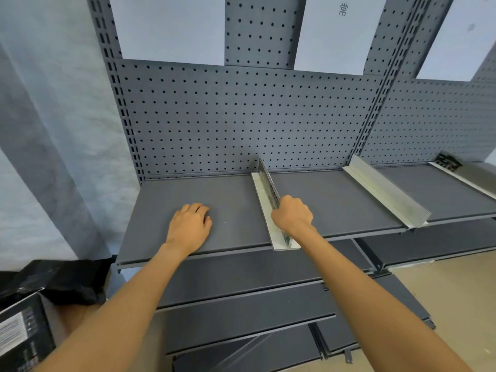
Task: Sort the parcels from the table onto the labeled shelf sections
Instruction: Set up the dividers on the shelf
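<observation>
The right hand (292, 214) grips the divider (271, 200), fingers curled round the top edge of its upright metal blade near the front end; the thumb side faces the left section. The divider stands upright on the shelf (236, 210), running from the pegboard (241, 119) at the rear to the front lip, with its pale base flange flat on the shelf surface. The left hand (191, 226) rests palm down on the shelf, left of the gripped divider, fingers loosely bent with the tips touching the surface; it holds nothing. The section under the left hand contains only that hand. Right of the right hand, the next section lies between the gripped divider and a second divider (386, 191); no contents are visible in it. Beyond the second divider a further section runs to a third divider (461, 175) at the frame edge. White label sheets (166, 28) are fixed on the pegboard above the sections; the print on one is too small to read. Parcels (61, 280) lie below and left of the left hand, at the frame corner: a black bag on top of a dark box (24, 331) bearing a white label. Lower shelves (241, 291) sit beneath both forearms.
</observation>
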